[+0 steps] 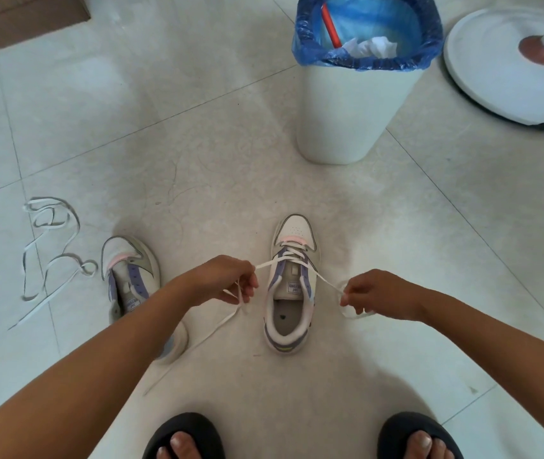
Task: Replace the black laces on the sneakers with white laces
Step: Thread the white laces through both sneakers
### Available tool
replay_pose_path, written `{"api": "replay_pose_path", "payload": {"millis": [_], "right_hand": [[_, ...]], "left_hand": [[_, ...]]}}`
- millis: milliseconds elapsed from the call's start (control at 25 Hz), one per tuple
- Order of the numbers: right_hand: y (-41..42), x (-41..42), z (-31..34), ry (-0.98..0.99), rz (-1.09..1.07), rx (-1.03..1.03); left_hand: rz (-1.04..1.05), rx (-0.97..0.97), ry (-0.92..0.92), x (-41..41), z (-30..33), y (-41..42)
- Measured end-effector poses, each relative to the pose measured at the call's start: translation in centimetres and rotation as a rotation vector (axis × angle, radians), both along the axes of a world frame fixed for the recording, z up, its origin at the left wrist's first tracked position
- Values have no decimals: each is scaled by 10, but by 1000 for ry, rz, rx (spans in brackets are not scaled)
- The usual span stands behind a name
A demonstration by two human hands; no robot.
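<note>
A white and purple sneaker [292, 286] stands on the tiled floor in the middle, toe pointing away from me. A white lace [292, 256] is threaded through its front eyelets. My left hand [231, 279] pinches the lace's left end, which trails down across the floor. My right hand [373, 294] pinches the right end, pulled out to the side. The second sneaker [131, 279] stands to the left without any lace, partly behind my left forearm. A loose white lace [52, 256] lies tangled on the floor at the far left. No black laces are in view.
A white bin [346, 104] with a blue liner stands just beyond the laced sneaker. A round white fan base [495, 67] sits at the top right. My feet in black slippers [184, 435] are at the bottom edge. A brown mat fills the top left corner.
</note>
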State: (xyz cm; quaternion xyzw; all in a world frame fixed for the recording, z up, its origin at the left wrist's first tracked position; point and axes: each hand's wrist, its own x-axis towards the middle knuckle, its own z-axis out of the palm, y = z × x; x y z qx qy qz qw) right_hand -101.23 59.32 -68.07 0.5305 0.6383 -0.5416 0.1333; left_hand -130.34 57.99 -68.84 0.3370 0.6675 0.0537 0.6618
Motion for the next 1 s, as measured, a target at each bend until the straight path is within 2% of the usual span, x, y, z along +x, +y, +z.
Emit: {"api": "replay_pose_path", "payload": {"millis": [40,80,120,240,280,480,680,880,960,1000], "right_hand": [[0,-2,0,-97,165,40],[0,-6,0,-147,239,73],[1,-12,-1,-141,223,111],[8,-40,-7,50,-181,211],[12,-50,-8,89,-257,211],[21,-70,-13,128,-290,52],[27,-33,0,280,-417,-100],[41,28,12,549,-789,-297],[44,52,19,572,-871,-303],[43,61,21,510,-840,-253]], "left_hand": [[-98,3,24,-3,3,-1],[-143,23,30,-3,6,-1],[-149,58,24,-2,9,0],[-36,184,-31,11,18,6],[14,213,-46,15,21,10],[102,272,-60,20,29,23],[175,268,-104,-18,31,22],[520,261,-300,-75,47,24],[623,273,-335,-92,53,21],[661,287,-344,-98,55,20]]}}
